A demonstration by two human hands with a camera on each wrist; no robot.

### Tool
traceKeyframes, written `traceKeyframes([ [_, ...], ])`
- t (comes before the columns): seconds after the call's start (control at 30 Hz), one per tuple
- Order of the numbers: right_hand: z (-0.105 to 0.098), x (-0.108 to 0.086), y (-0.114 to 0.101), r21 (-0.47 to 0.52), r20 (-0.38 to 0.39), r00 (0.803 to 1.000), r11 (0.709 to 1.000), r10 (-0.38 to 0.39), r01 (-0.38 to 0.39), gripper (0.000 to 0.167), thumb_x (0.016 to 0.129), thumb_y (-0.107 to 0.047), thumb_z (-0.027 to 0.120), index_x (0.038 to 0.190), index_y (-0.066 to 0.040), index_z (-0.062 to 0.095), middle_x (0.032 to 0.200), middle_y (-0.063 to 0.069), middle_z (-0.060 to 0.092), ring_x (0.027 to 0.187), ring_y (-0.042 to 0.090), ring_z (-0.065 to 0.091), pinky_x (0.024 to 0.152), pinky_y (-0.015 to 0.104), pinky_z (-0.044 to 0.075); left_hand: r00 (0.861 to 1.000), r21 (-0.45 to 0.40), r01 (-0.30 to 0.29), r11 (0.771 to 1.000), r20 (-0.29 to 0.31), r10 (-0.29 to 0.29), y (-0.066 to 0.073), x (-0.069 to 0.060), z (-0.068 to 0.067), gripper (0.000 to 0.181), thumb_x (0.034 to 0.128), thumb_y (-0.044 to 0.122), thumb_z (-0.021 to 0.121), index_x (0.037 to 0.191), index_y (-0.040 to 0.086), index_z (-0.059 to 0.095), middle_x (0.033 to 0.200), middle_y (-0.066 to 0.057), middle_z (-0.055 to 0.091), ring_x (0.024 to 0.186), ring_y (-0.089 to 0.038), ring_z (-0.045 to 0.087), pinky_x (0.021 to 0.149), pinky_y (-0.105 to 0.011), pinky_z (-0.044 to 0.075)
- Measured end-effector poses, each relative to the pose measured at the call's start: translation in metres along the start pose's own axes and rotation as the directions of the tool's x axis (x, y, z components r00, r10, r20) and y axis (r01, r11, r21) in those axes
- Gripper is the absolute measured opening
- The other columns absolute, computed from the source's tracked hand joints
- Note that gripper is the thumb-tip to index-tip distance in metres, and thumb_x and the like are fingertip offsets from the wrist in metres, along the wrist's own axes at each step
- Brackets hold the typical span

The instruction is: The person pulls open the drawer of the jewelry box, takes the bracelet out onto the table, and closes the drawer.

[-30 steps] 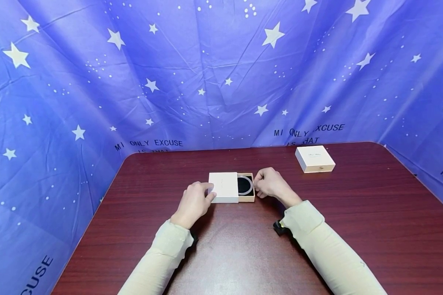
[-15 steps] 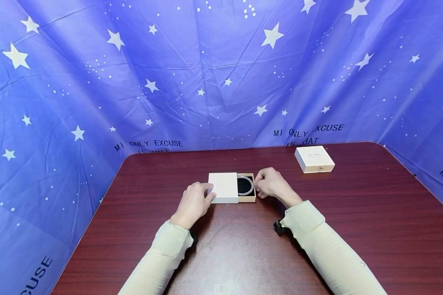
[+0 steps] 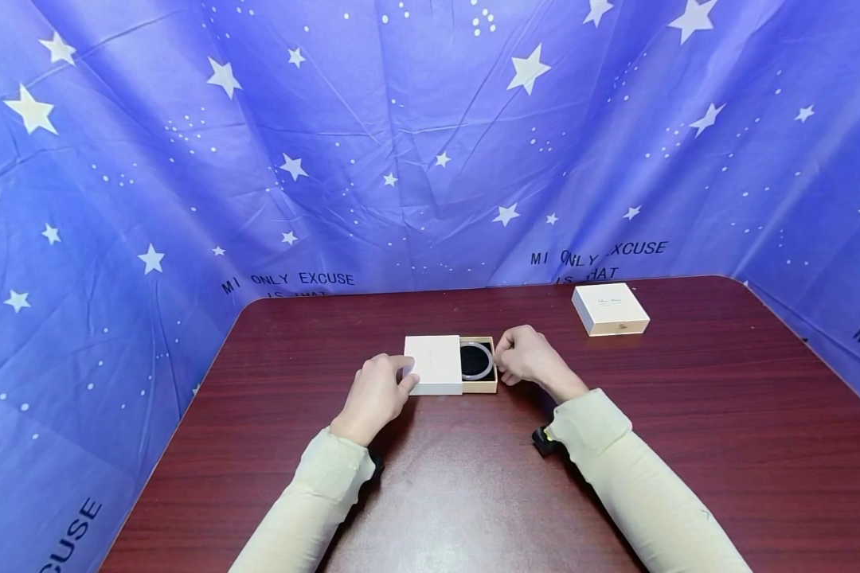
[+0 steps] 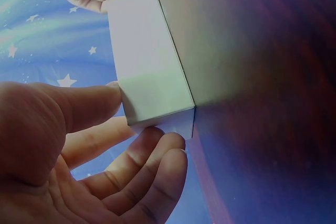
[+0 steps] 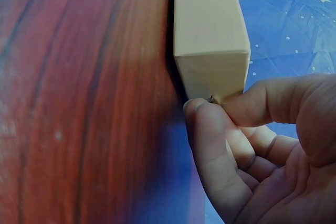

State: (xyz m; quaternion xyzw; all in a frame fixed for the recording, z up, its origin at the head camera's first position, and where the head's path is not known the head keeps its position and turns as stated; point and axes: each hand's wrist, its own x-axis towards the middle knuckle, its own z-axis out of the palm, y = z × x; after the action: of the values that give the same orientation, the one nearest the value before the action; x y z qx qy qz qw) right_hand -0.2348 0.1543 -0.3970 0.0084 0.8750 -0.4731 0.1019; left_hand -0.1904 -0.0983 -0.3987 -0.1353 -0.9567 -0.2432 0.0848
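Observation:
A white box sleeve [image 3: 433, 364] lies at the middle of the table, its tan drawer [image 3: 479, 387] partly out on the right. Inside the drawer a pale ring [image 3: 488, 362] rests on black padding. My left hand [image 3: 374, 398] grips the sleeve's left end; in the left wrist view the thumb is on one side of the sleeve [image 4: 152, 56] and the fingers are against its end. My right hand [image 3: 530, 362] is at the drawer's right end. The right wrist view shows its thumb and forefinger pinching a small pull tab on the drawer [image 5: 210, 19].
A second white box [image 3: 611, 309], closed, stands at the back right of the dark red wooden table [image 3: 437, 509]. Behind and beside the table hangs a blue curtain with white stars [image 3: 401, 103].
Compared with a second ago, the drawer sticks out very slightly further to the right. Both hands keep their hold and almost the same place.

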Motion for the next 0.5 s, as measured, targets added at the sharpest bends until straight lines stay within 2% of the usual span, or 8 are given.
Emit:
traceKeyframes([
  [0.5,-0.0026,0.001,0.001,0.01,0.016,1.0,1.0,0.001,-0.001,0.009,0.08,0.008,0.053,0.076,0.004,0.06,0.067,0.013,0.06,0.05,0.019,0.061,0.052,0.036,0.055,1.0,0.004,0.001,1.0,-0.001,-0.001,-0.0005,0.0003,0.0007,0.029,0.0879,0.021,0.069,0.114,0.009,0.07,0.106,-0.013,0.067,0.101,-0.031,0.063,0.084,-0.045,0.05],
])
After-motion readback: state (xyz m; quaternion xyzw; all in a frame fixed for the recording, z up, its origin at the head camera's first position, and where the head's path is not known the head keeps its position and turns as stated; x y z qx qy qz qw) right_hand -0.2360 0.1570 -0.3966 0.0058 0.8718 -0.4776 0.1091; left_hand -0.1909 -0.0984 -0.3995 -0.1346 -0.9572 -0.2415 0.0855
